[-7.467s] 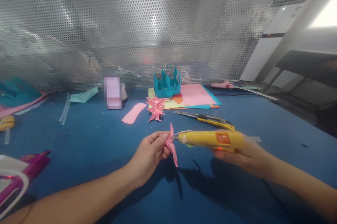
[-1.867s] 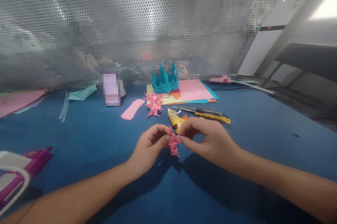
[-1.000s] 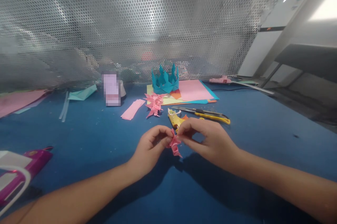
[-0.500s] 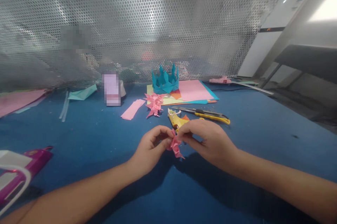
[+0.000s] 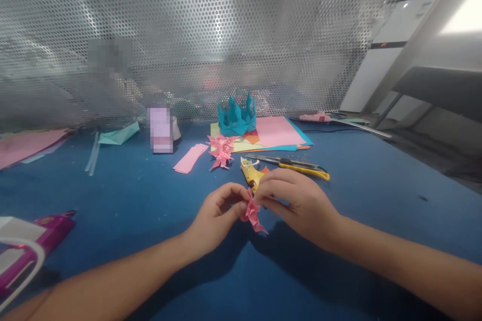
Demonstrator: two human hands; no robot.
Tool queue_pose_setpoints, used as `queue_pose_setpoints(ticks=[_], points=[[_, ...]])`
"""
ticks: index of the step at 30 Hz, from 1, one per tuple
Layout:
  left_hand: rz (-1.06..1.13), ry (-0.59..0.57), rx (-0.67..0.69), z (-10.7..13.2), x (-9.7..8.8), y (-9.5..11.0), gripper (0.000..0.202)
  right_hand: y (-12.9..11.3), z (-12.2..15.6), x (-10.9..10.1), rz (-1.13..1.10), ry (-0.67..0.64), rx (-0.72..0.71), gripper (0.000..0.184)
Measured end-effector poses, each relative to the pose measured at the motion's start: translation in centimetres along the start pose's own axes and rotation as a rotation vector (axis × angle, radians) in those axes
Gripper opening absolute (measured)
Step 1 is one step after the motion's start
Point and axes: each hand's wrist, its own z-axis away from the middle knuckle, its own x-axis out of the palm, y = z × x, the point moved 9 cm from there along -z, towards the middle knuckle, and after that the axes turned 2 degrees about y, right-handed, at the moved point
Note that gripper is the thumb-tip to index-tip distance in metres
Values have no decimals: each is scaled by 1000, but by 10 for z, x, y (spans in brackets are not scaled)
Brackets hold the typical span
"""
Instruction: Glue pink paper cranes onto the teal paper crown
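A small folded pink paper piece (image 5: 253,216) with pointed tips is held between my two hands, low over the blue table. My left hand (image 5: 220,216) pinches its left side between thumb and fingers. The fingers of my right hand (image 5: 301,204) pinch its upper right edge, and partly cover it. Just behind my hands lies a yellow tool (image 5: 251,173) with a pale tip, partly hidden by my right hand. Several similar pink folded paper pieces (image 5: 221,151) rest beyond, next to a stack of pink paper strips (image 5: 191,157).
A blue paper crown (image 5: 237,119) stands on coloured paper sheets (image 5: 280,131). A yellow-black box cutter (image 5: 301,166) lies nearer. Clear glue sticks (image 5: 92,155), a teal folded paper (image 5: 119,133) and a magenta object (image 5: 52,233) are at the left. Perforated metal (image 5: 188,34) borders the back.
Both hands and the pink folded piece have shifted very slightly down in the view. The piece's lower tip has turned a little to the right. The grip looks the same.
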Motion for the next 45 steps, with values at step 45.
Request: queue_pose_setpoints(ticks=[45], points=[[-159, -77, 125, 12, 1, 0, 2, 10, -3, 14, -148, -232, 150, 12]])
